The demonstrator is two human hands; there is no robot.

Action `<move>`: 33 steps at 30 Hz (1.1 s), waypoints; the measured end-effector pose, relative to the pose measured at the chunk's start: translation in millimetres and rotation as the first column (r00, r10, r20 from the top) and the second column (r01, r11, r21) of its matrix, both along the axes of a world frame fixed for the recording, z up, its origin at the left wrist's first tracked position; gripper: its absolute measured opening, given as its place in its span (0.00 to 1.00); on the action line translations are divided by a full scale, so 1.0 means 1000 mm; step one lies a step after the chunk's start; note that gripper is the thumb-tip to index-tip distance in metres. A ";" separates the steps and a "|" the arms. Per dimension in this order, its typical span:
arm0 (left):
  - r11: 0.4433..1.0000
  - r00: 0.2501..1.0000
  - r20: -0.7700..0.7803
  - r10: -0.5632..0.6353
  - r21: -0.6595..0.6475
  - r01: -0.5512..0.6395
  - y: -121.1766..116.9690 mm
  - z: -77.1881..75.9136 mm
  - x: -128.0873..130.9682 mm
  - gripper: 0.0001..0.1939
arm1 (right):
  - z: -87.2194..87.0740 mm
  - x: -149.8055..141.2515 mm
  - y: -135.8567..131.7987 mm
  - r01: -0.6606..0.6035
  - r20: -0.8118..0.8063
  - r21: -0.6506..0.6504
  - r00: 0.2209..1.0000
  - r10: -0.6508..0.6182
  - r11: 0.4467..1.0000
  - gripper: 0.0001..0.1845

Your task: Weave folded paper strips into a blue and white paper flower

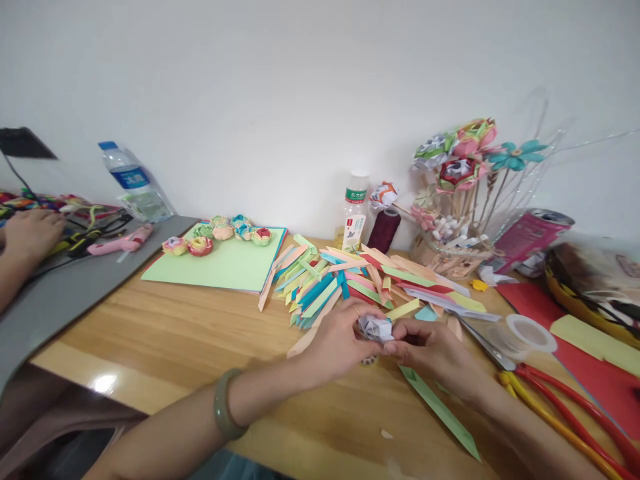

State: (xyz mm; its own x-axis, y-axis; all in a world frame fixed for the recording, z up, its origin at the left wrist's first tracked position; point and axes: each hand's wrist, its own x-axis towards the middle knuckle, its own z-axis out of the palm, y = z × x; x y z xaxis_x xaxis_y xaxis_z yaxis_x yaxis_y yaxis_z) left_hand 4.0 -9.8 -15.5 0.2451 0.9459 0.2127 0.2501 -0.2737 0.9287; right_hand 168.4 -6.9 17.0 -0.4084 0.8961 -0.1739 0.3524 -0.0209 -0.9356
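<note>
My left hand [336, 341] and my right hand [431, 347] meet over the wooden table [165, 340], both pinched on a small folded paper piece [376, 327] in white and pale purple. My left wrist wears a green bangle [223, 407]. Just behind my hands lies a heap of folded coloured paper strips [345, 280]. A long green folded strip [443, 413] rests on the table under my right forearm.
Scissors with red and yellow handles [550, 400], a tape roll [530, 333] and red paper [590, 353] lie right. Paper flowers stand in a holder [460, 173]; small paper flowers sit on a green sheet [225, 263]. Another person's hand [30, 233] rests far left near a pink glue gun [120, 243] and water bottle [133, 183].
</note>
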 end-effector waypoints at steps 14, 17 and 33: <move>0.913 0.926 0.366 -0.087 -0.342 0.221 0.002 0.011 -0.002 0.19 | -0.006 0.009 0.002 0.096 -0.037 0.032 0.995 -0.095 0.995 0.20; 0.782 0.803 0.593 -0.058 -0.473 0.406 0.005 0.013 -0.004 0.16 | -0.003 0.013 0.002 0.183 -0.080 0.167 0.982 -0.171 0.969 0.18; 0.488 0.833 0.545 -0.102 -0.702 0.519 0.003 0.010 0.003 0.26 | 0.007 0.000 -0.009 -0.007 0.045 0.392 0.999 -0.012 0.920 0.09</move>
